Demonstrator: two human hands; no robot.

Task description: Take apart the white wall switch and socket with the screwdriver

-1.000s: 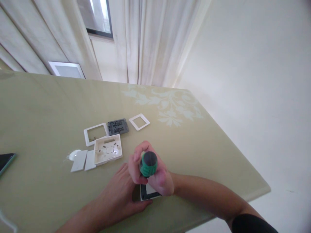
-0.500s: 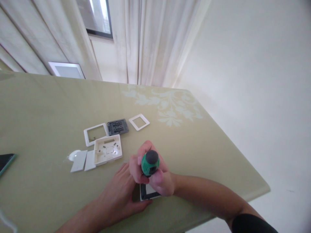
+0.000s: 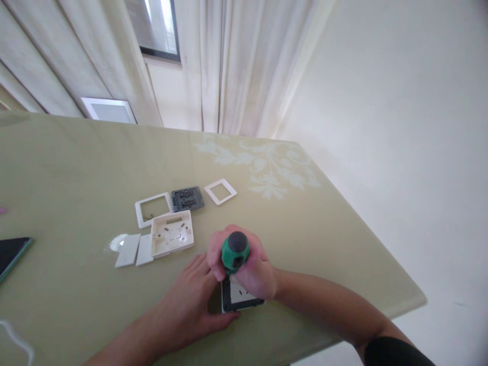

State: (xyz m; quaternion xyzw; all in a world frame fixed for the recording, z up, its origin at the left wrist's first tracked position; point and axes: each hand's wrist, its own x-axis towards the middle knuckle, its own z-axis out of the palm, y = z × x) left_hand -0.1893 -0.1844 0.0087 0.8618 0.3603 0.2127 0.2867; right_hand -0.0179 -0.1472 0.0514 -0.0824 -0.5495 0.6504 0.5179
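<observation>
Right hand is wrapped tight around a screwdriver with a green handle and black cap, held nearly upright, cap toward the camera. Shaft and tip are hidden under the fist, so I cannot tell whether the tip sits in a screw.

Left hand lies flat on the table, fingers pressed against the left edge of a wall socket with a white face and dark rim, pinning it rather than gripping it. The socket sits near the table's front edge, directly below the tool.

At about 10 o'clock from the socket, near it, lies a white back box. Just beside the box at 9 o'clock are two white rocker plates. Beyond the box: a white frame, a dark switch module, and a smaller white frame at 1 o'clock. A dark phone lies at the far left edge.

Judgement on doing this well:
- Keep the driver square to the socket face and push down before turning, so the tip does not cam out.
- The bracing fingers should stay at the rim, clear of the tip's slip path.
- The socket is close to the table's edge, so sliding it inward would be safer.
</observation>
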